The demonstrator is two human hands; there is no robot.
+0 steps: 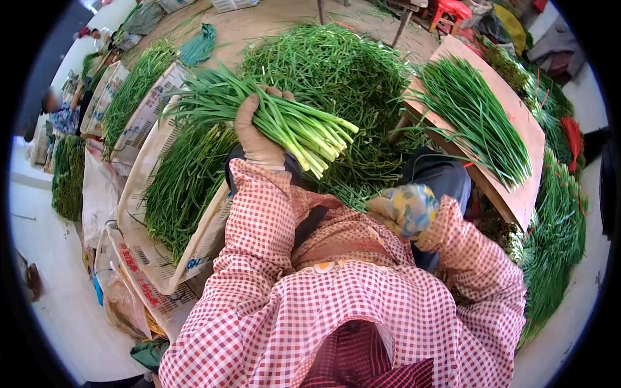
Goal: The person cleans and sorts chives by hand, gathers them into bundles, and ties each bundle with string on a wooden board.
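Note:
My left hand [251, 132], in a beige glove, is closed around a bunch of garlic chives [301, 126]. Their pale stem ends point right, and the green leaves fan out to the left. Low over my right thigh is my right hand [409, 210], in a glove with a blue and yellow pattern. Its fingers curl inward, and whatever they may hold is hidden. Between and beyond my knees lies a big loose heap of green leaves [323, 64].
At right, a low wooden board [446, 50] carries a layer of chives [475, 116]. Bundled chives [553, 239] lie beyond it. On my left stands a pale plastic crate [139, 262] holding more greens. Another person [65, 116] is at the far left. A red stool [449, 11] stands behind.

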